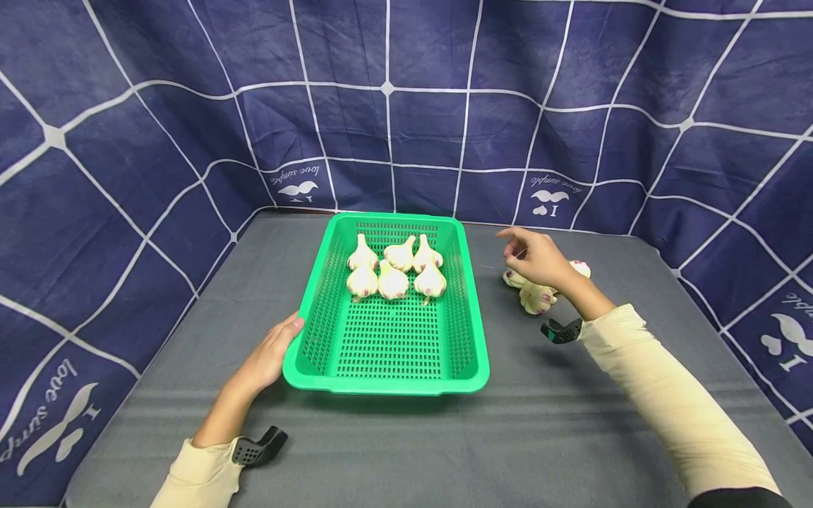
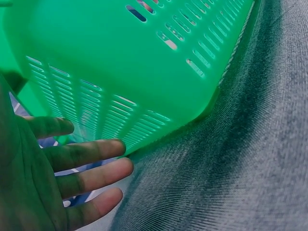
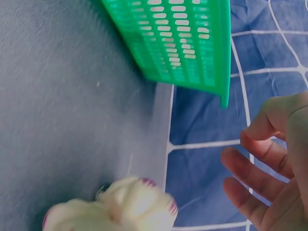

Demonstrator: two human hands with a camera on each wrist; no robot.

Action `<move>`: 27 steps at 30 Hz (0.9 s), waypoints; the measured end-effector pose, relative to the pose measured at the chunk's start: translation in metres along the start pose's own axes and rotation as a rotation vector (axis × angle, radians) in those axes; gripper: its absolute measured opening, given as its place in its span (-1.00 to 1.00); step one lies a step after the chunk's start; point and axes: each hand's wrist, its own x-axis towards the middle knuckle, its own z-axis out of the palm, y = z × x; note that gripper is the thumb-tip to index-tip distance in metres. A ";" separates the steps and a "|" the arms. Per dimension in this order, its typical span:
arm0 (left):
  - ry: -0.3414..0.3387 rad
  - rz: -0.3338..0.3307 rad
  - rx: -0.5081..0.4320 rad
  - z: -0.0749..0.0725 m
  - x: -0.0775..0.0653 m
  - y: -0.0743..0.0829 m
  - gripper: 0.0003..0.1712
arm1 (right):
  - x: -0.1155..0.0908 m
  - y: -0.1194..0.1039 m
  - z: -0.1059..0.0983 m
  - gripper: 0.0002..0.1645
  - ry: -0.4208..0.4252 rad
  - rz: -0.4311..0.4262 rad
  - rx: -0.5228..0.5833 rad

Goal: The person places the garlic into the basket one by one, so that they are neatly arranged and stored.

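Note:
A green slotted plastic basket [image 1: 389, 384] sits on the grey cloth, with several white garlic bulbs [image 1: 393, 282] in two rows in its far half. My left hand [image 1: 269, 356] touches the basket's left rim. In the left wrist view its fingers [image 2: 94, 155] extend straight and spread beside the basket wall; the thumb is out of sight. Over a small heap of garlic bulbs [image 1: 537, 298], right of the basket, hovers my right hand [image 1: 540, 259]. Its fingers are loosely bent, and I see no bulb in it. Thin pale strands show near it. The wrist view shows garlic [image 3: 139, 204] below.
Grey cloth [image 1: 540, 437] covers the table. A blue curtain [image 1: 432, 127] with white grid lines hangs behind and along both sides. Each wrist wears a black camera band [image 1: 259, 448].

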 end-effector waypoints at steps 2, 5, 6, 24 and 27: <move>-0.001 0.011 0.000 0.000 0.000 0.000 -0.35 | -0.005 0.005 -0.002 -0.58 0.017 0.010 -0.007; 0.000 0.019 0.000 0.000 0.001 -0.001 -0.35 | -0.012 0.011 -0.004 -0.60 0.034 0.038 -0.016; -0.002 0.021 -0.006 0.000 0.001 -0.001 -0.35 | -0.014 0.014 -0.006 -0.60 0.038 0.049 -0.023; -0.004 0.057 -0.070 0.002 0.002 -0.004 -0.35 | -0.054 0.047 -0.013 -0.43 -0.035 0.040 -0.139; -0.009 0.059 -0.074 0.002 0.002 -0.005 -0.35 | -0.061 0.051 -0.014 -0.28 -0.069 0.034 -0.195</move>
